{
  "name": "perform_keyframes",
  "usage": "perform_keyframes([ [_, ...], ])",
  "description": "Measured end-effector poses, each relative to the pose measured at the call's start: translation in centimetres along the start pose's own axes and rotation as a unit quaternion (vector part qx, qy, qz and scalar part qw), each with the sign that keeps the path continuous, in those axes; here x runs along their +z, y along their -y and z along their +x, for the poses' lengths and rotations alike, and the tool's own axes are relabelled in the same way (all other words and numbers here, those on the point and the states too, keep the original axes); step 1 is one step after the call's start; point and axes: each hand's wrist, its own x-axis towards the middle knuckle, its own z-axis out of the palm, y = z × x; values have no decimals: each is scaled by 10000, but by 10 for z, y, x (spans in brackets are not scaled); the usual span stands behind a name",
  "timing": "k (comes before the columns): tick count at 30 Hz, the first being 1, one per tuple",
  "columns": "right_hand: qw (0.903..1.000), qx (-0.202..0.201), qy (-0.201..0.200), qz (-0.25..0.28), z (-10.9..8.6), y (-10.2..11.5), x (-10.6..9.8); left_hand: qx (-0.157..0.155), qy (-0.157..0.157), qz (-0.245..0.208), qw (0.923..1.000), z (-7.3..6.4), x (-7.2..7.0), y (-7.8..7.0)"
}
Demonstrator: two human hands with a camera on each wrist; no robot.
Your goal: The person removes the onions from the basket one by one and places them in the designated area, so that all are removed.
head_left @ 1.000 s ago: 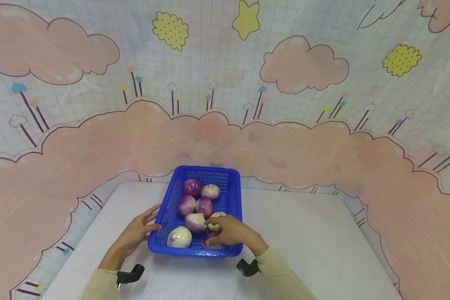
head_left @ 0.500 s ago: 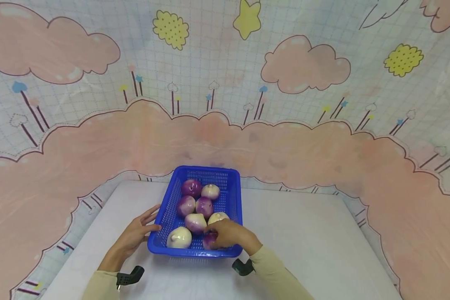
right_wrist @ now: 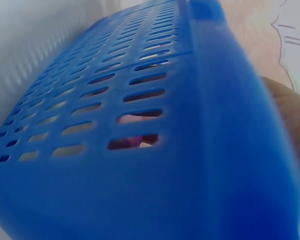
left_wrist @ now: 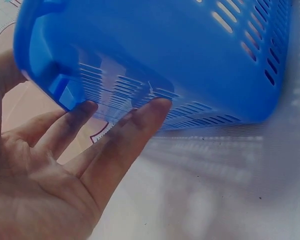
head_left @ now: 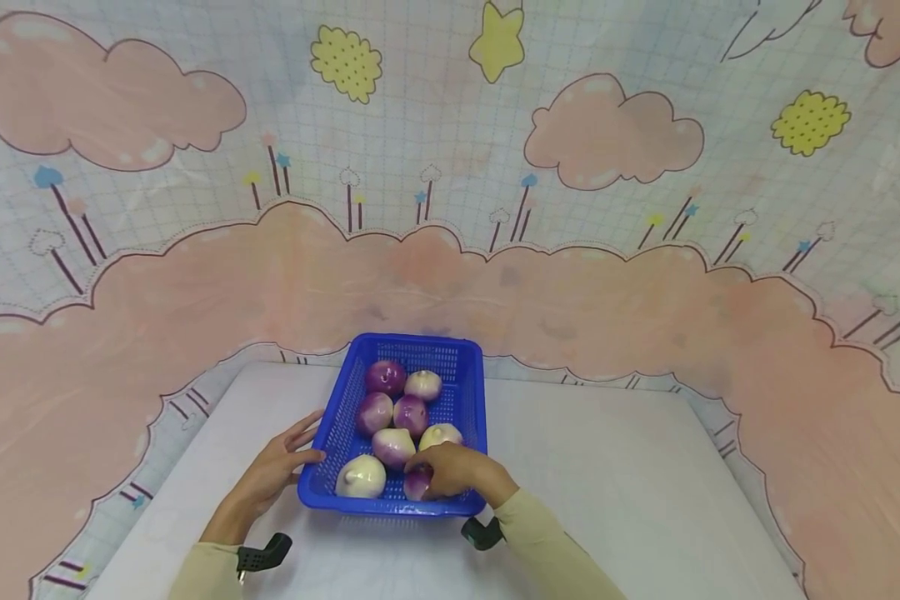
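Observation:
A blue slotted plastic basket (head_left: pixel 390 506) holds several glossy purple-and-white onions. My right hand (head_left: pixel 456 468) reaches over its right side, fingers curled round a purple onion (head_left: pixel 417 483) in the near right corner; part of that onion is hidden behind the hand. Just beyond the knuckles lies a pale onion (head_left: pixel 441 436). To the hand's left are a white onion (head_left: pixel 362 477) and a two-tone onion (head_left: pixel 393 448). At the basket's left side, my left hand (head_left: pixel 268 468) touches the outer wall (left_wrist: pixel 190 60) with nearly straight fingers. From the right wrist, the wall mostly hides the onions.
Four-sided white table (head_left: pixel 592 475) carries the basket near its back edge. Behind it hangs a patterned backdrop (head_left: pixel 450 283) with clouds and stars. Farther back in the basket lie a dark purple onion (head_left: pixel 385 377) and a whitish onion (head_left: pixel 423 385).
My right hand has moved slightly down and its fingers have curled round the near purple onion, showing more of the pale onion behind. The left hand stays against the basket.

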Motion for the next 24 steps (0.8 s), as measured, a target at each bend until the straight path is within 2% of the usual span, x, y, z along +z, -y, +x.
perform_keyframes([
  [11,9992,-230,-175,268,-3,-4,-1,-2,-24,71,10000,0,3,0],
  [24,9913,-99,-746,1079,-26,-7,-30,10,-42,179,9998,-3,2,-5],
])
